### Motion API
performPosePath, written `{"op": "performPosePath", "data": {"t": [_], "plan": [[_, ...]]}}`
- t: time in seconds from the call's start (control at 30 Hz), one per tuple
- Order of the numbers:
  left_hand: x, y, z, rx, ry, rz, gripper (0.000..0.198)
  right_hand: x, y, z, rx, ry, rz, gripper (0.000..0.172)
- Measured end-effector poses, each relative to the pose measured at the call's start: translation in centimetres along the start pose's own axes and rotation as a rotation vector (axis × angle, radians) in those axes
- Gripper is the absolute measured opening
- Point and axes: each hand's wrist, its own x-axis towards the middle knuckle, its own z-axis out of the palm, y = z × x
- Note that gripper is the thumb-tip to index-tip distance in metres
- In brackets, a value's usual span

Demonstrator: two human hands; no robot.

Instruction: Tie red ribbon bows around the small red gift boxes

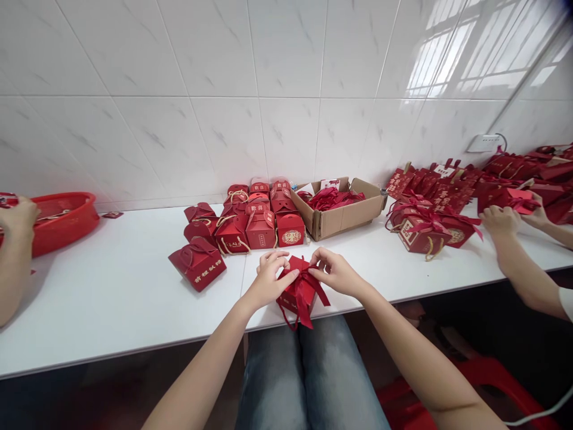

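At the table's front edge sits a small red gift box [290, 304], with a red ribbon [304, 298] formed into a bow on top. Its loose ends hang down over the front. My left hand [271, 278] is closed at the bow's left side, thumb and finger pinching the ribbon. From the right, my right hand [333, 272] pinches the ribbon's other side. The fingers partly cover the knot and the box top. Left of my hands stands a tilted dark red box [199, 266] with gold lettering.
Behind are several red boxes [259, 227] and a cardboard box [344, 221] of red ribbons. Ribboned boxes [425, 230] stand to the right, near a co-worker's hands [504, 221]. At left, another person's hand [20, 218] is by a red basket [85, 221].
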Motion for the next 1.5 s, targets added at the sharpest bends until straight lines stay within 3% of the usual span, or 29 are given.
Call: {"op": "performPosePath", "data": {"t": [0.2, 0.37, 0.57, 0.73, 1.0, 1.27, 1.5], "plan": [[0.1, -0.4, 0.7, 0.017, 0.061, 0.060, 0.026, 0.2, -0.2, 0.4, -0.010, 0.033, -0.023, 0.009], [0.2, -0.2, 0.6, 0.004, 0.034, 0.086, 0.028, 0.3, -0.1, 0.8, -0.010, 0.077, -0.029, 0.019], [0.2, -0.2, 0.6, -0.033, 0.021, 0.087, 0.027, 0.4, -0.3, 1.4, 0.039, 0.143, -0.010, 0.020], [-0.1, -0.3, 0.9, -0.040, 0.014, 0.100, 0.027, 0.3, -0.5, 1.7, -0.068, 0.203, -0.045, 0.025], [-0.2, 0.2, 1.1, -0.122, 0.010, 0.132, 0.032, 0.2, 0.2, 2.9, -0.132, 0.275, -0.058, 0.013], [0.3, -0.3, 1.6, -0.242, 0.100, 0.027, 0.039, -0.2, 0.8, 3.3, -0.206, 0.286, -0.095, 0.012], [0.1, -0.8, 2.1, -0.348, 0.070, -0.032, 0.042, -0.8, 1.6, 3.0, -0.223, 0.330, -0.225, 0.017]]}}
